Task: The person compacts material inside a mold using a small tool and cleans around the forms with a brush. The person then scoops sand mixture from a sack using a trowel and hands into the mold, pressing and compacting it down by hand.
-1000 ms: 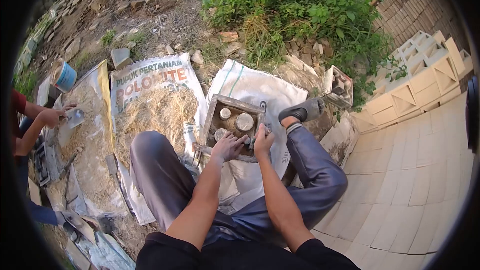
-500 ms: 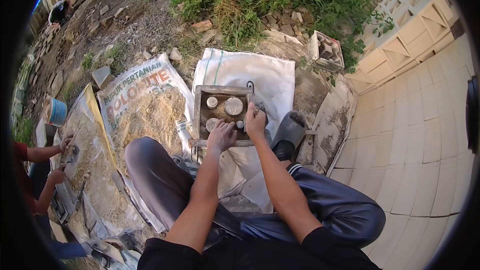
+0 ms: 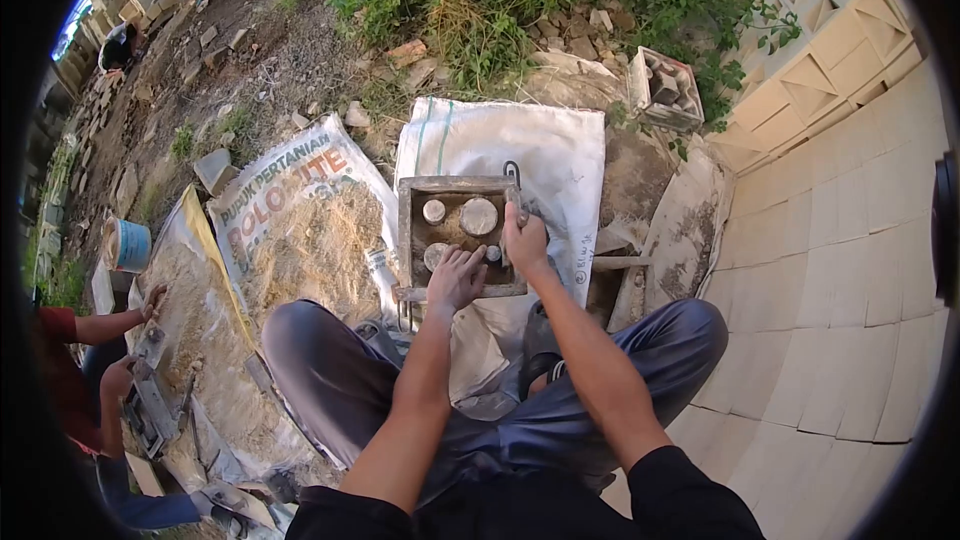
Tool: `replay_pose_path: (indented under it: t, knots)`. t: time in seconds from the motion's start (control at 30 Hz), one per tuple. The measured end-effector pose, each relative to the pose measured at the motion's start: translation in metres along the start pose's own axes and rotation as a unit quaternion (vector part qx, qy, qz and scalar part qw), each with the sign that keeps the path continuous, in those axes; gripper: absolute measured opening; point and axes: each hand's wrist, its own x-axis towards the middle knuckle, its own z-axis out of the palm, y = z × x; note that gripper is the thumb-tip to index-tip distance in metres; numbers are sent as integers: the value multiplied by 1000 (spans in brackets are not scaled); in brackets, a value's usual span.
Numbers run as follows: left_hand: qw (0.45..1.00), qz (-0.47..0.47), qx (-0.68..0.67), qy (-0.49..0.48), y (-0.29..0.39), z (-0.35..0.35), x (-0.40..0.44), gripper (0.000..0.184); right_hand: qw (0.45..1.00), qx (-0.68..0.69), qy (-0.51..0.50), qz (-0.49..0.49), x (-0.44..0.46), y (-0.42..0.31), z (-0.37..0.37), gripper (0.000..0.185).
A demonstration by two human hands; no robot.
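Between my knees sits a square wooden mould (image 3: 406,225) with several round plugs inside, the largest plug (image 3: 478,217) at the upper right and a smaller plug (image 3: 433,211) at the upper left. My left hand (image 3: 458,278) lies across the lower part of the mould, fingers stretched out over the lower-left plug (image 3: 434,256) and close to a small plug (image 3: 493,253). My right hand (image 3: 524,242) is closed around the mould's right side, thumb up; its inner fingers are hidden. A bent metal rod (image 3: 512,172) sticks up at the upper right corner.
A white sack (image 3: 560,140) lies beneath the mould. Sandy powder (image 3: 315,225) covers a printed sack to the left. Another person's hand (image 3: 153,302) is at the far left, near a bucket (image 3: 128,245). Another mould (image 3: 668,90) and stacked pale blocks (image 3: 835,60) stand right.
My right foot has drawn in beside the mould and my right knee has come inward. Both hands stay at the mould. The whole view has shifted slightly.
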Motion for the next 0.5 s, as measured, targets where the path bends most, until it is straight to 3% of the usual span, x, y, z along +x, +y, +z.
replay_pose_path:
  t: [0.17, 0.27, 0.43, 0.5]
  knots:
    - [1000, -16, 16, -5, -1, 3, 4, 42, 995, 84, 41, 34, 3, -49, -33, 50]
    - [999, -40, 10, -32, 0, 6, 2, 38, 996, 75, 56, -10, -15, 10, -11, 51]
    - [995, -58, 84, -18, 5, 3, 6, 41, 984, 146, 44, 97, -5, -36, -38, 52]
    - [992, -66, 103, -44, 8, 0, 6, 43, 983, 137, 83, 85, -29, -3, -19, 53]
